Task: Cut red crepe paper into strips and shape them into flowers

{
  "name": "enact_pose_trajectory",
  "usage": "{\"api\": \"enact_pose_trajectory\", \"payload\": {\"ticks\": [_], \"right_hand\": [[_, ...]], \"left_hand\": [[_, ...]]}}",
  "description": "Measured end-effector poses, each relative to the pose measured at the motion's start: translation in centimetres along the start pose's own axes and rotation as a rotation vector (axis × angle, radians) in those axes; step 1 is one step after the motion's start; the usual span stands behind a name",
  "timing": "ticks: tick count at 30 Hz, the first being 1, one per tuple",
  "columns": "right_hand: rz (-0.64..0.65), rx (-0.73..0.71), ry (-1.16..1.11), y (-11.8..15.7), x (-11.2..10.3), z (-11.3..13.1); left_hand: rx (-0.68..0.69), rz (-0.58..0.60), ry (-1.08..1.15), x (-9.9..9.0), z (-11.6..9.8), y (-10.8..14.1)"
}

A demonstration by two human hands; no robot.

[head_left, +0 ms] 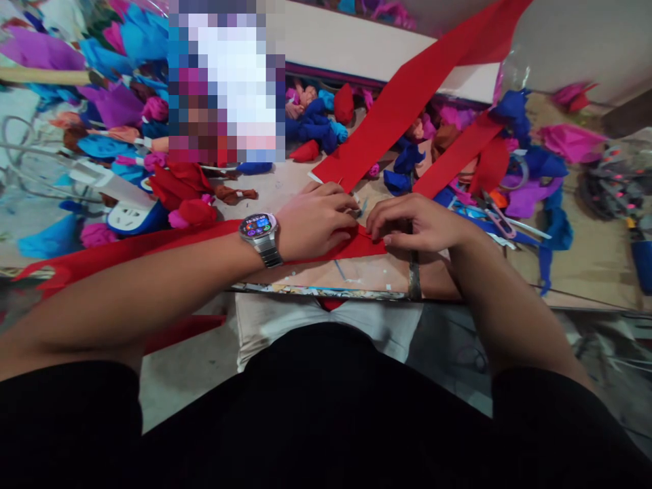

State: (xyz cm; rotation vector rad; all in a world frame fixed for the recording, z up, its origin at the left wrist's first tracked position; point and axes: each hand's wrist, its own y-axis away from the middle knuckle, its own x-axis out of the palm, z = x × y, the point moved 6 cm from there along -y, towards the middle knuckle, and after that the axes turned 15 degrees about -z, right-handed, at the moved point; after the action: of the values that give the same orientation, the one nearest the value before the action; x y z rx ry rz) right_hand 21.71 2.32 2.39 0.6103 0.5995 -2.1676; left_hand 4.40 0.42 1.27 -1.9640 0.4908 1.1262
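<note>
A long red strip [204, 239] lies along the table's front edge and runs beneath my hands. My left hand [320, 221], with a watch [258, 229] on its wrist, rests palm down on that strip, its fingers slightly bent and apart. Facing it, my right hand [418, 223] has curled fingers and pinches at the strip's right end; the fingertips touch the red material. Just beyond my left fingers, the near end of a second red strip [397, 112] lies on the table and stretches up to the back right.
Blue, pink and purple crumpled pieces [115, 105] cover the left side. A white power strip [127, 216] sits at the left. Scissors [499, 216] and a tape roll [515, 170] lie to the right. A long white box [356, 41] stands behind.
</note>
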Motion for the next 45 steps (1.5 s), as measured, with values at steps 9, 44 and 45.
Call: {"api": "enact_pose_trajectory", "payload": {"ticks": [9, 44, 45], "right_hand": [[-0.009, 0.017, -0.006, 0.04, 0.08, -0.09], [-0.017, -0.032, 0.036, -0.07, 0.2, 0.02], [-0.014, -0.029, 0.032, -0.06, 0.2, -0.02]], "left_hand": [[0.0, 0.021, -0.016, 0.08, -0.16, 0.02], [0.037, 0.045, 0.039, 0.32, -0.48, 0.15], [0.034, 0.043, 0.039, 0.31, -0.47, 0.16]]}}
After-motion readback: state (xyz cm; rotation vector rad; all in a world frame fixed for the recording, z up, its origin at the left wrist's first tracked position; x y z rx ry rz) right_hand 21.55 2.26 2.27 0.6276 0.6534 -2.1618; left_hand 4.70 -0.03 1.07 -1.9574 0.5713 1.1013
